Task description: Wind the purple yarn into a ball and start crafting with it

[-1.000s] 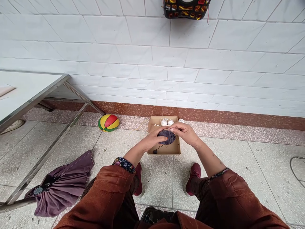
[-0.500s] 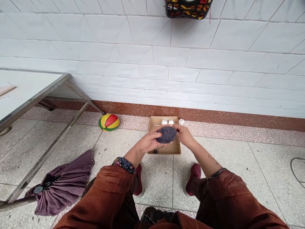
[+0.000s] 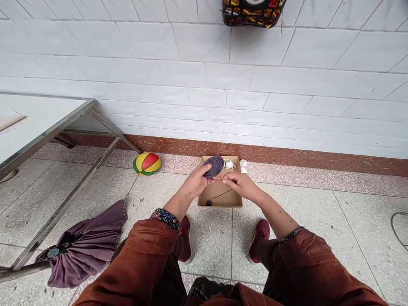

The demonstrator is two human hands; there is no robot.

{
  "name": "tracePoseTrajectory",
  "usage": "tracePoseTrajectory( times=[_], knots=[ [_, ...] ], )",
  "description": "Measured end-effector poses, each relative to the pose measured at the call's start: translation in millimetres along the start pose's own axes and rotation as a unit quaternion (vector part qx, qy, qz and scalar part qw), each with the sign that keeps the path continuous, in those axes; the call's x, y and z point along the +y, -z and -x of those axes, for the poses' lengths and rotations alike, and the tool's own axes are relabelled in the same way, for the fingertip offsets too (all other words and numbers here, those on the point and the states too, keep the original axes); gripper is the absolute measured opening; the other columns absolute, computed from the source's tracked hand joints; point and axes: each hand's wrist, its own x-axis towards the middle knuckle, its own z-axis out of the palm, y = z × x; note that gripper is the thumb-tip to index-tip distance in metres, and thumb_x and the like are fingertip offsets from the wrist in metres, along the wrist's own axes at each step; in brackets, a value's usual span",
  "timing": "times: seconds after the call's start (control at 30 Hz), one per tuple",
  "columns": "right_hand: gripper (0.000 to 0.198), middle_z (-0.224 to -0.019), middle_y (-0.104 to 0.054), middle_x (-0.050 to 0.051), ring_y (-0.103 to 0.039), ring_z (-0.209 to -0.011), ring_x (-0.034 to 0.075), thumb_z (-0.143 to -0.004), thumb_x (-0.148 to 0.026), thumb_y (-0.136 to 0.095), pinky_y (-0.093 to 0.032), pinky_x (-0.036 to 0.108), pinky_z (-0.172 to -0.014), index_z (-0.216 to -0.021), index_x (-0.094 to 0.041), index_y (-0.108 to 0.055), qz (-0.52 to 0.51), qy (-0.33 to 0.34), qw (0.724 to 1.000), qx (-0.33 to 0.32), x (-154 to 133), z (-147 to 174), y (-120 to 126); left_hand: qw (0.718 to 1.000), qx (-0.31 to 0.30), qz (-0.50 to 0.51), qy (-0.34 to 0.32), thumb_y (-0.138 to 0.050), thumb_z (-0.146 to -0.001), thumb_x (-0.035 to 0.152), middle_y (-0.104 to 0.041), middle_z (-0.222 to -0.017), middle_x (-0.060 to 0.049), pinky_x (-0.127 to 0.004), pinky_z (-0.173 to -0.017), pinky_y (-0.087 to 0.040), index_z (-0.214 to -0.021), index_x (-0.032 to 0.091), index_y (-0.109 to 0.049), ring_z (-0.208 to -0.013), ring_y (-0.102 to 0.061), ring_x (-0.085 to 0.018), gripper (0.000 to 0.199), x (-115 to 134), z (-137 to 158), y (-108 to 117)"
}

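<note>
My left hand (image 3: 198, 180) is closed around a dark grey ball of yarn (image 3: 214, 166), held up over a shallow cardboard box (image 3: 236, 199). Just to its right, my right hand (image 3: 239, 183) pinches a dark strand of yarn close to the ball, thumb and fingertips together. Inside the box lies a small dark ball (image 3: 208, 202) at the near left corner, with a dark strand running from it to the right. White yarn (image 3: 228, 164) sits at the box's far end, partly hidden behind the grey ball.
More white yarn (image 3: 243, 164) lies on the floor right of the box. A striped ball (image 3: 147, 163) rests by the leg of a metal-framed table (image 3: 47, 110). Purple cloth (image 3: 86, 246) is at the left, a cable (image 3: 394, 229) at the right, and a patterned dark object (image 3: 254, 12) on the tiled wall.
My left hand has tilted the grey ball and moved it up and left. My right hand has come away from the ball, lower, pinching its strand. More of the box shows.
</note>
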Motion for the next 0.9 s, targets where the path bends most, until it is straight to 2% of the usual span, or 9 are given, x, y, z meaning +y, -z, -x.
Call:
tracePoseTrajectory(
  times=[0.07,0.13,0.27,0.4,0.5,0.6,0.7,0.8,0.9],
  knots=[
    [0.024,-0.070,-0.062,-0.002,-0.049,-0.061,0.012,-0.095,-0.041,-0.060,-0.040,0.024,-0.060,-0.093,-0.021,-0.072,-0.033,-0.002,0.999,-0.037,-8,2,3,0.997,0.030,-0.078,-0.001,-0.073,-0.080,0.038,-0.068,-0.100,-0.005,-0.022,-0.057,-0.043,-0.116,0.020,-0.061,-0.076,-0.062,-0.014,0.042,-2,-2,3],
    [0.025,-0.074,-0.064,-0.001,-0.051,-0.063,0.012,-0.094,-0.043,-0.061,-0.041,0.025,-0.060,-0.095,-0.021,-0.073,-0.061,0.005,0.998,-0.032,-15,3,8,0.983,0.032,-0.180,0.000,-0.072,-0.080,0.037,-0.067,-0.104,-0.006,-0.022,-0.057,-0.042,-0.119,0.020,-0.062,-0.079,-0.061,-0.015,0.044,-4,-2,3],
    [0.025,-0.086,-0.070,0.003,-0.061,-0.078,0.016,-0.095,-0.042,-0.061,-0.047,0.028,-0.073,-0.090,-0.021,-0.073,-0.073,0.033,0.996,0.042,-20,1,20,0.942,-0.071,-0.329,0.019,-0.074,-0.076,0.033,-0.064,-0.113,-0.009,-0.026,-0.063,-0.045,-0.133,0.022,-0.059,-0.085,-0.058,-0.018,0.060,-4,6,-2],
    [0.025,-0.086,-0.070,0.003,-0.062,-0.081,0.017,-0.095,-0.042,-0.060,-0.047,0.029,-0.076,-0.088,-0.021,-0.071,-0.047,0.019,0.993,0.107,-9,-3,25,0.933,-0.192,-0.301,0.045,-0.071,-0.078,0.032,-0.060,-0.128,-0.010,-0.031,-0.074,-0.048,-0.146,0.029,-0.048,-0.099,-0.058,-0.022,0.072,0,15,-9],
    [0.025,-0.075,-0.064,0.000,-0.057,-0.071,0.016,-0.095,-0.041,-0.058,-0.043,0.027,-0.069,-0.083,-0.021,-0.067,-0.012,-0.022,0.993,0.119,3,-5,21,0.952,-0.209,-0.218,0.044,-0.071,-0.078,0.033,-0.058,-0.131,-0.010,-0.030,-0.076,-0.048,-0.149,0.031,-0.045,-0.105,-0.058,-0.024,0.076,1,18,-12],
    [0.024,-0.073,-0.062,0.000,-0.055,-0.068,0.016,-0.096,-0.036,-0.053,-0.041,0.026,-0.065,-0.080,-0.021,-0.063,0.007,-0.053,0.993,0.108,13,-5,13,0.975,-0.193,-0.105,0.041,-0.072,-0.077,0.035,-0.058,-0.134,-0.009,-0.028,-0.071,-0.049,-0.147,0.032,-0.047,-0.098,-0.061,-0.022,0.075,1,18,-10],
    [0.021,-0.076,-0.064,0.001,-0.056,-0.071,0.017,-0.096,-0.031,-0.049,-0.042,0.027,-0.067,-0.085,-0.021,-0.064,0.032,-0.056,0.994,0.083,16,-4,5,0.989,-0.142,-0.038,0.020,-0.073,-0.076,0.034,-0.061,-0.129,-0.010,-0.027,-0.067,-0.048,-0.139,0.029,-0.055,-0.088,-0.063,-0.019,0.066,1,14,-6],
    [0.022,-0.079,-0.064,0.002,-0.056,-0.073,0.017,-0.098,-0.031,-0.048,-0.042,0.027,-0.069,-0.088,-0.021,-0.065,0.056,-0.031,0.997,0.040,11,-3,-4,0.997,-0.074,-0.019,0.000,-0.072,-0.077,0.036,-0.066,-0.119,-0.010,-0.027,-0.067,-0.048,-0.126,0.021,-0.062,-0.085,-0.064,-0.018,0.053,1,7,0],
    [0.024,-0.078,-0.063,0.001,-0.054,-0.071,0.015,-0.099,-0.032,-0.048,-0.042,0.027,-0.070,-0.087,-0.020,-0.065,0.052,0.014,0.998,-0.028,0,0,-8,0.997,0.001,-0.071,-0.019,-0.070,-0.078,0.036,-0.067,-0.112,-0.009,-0.028,-0.070,-0.048,-0.116,0.018,-0.064,-0.088,-0.062,-0.020,0.043,-4,-1,5]
  ],
)
